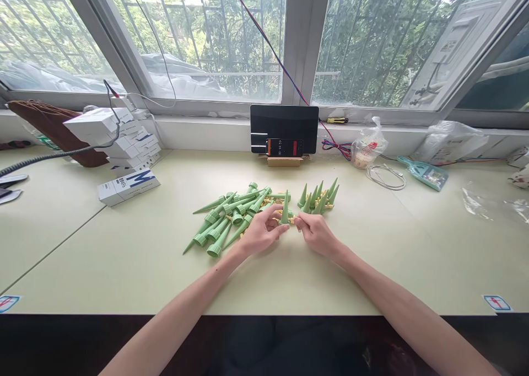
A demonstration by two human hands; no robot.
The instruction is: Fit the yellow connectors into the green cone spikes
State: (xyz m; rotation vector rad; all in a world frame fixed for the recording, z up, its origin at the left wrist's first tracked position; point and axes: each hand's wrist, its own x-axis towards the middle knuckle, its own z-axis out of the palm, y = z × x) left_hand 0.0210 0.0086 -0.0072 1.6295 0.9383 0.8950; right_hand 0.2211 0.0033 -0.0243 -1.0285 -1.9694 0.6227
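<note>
My left hand (263,231) is closed around the base of a green plastic watering spike (285,209), which stands point up. Just to its right, my right hand (316,232) pinches a small yellow piece at the spike's base, mostly hidden by the fingers. To the left lies a loose heap of green spikes (215,230), pointing various ways, with small yellow pieces (268,204) among them. Behind my right hand several green spikes (317,197) stand upright in a cluster, with yellow parts at their bases.
A dark tablet (284,123) and a phone showing a timer (284,147) lean on a cardboard stand (285,161) by the window. White boxes (128,186) are at the left. A bagged item (367,147), a coiled white cable (386,177) and a teal packet (425,173) lie back right.
</note>
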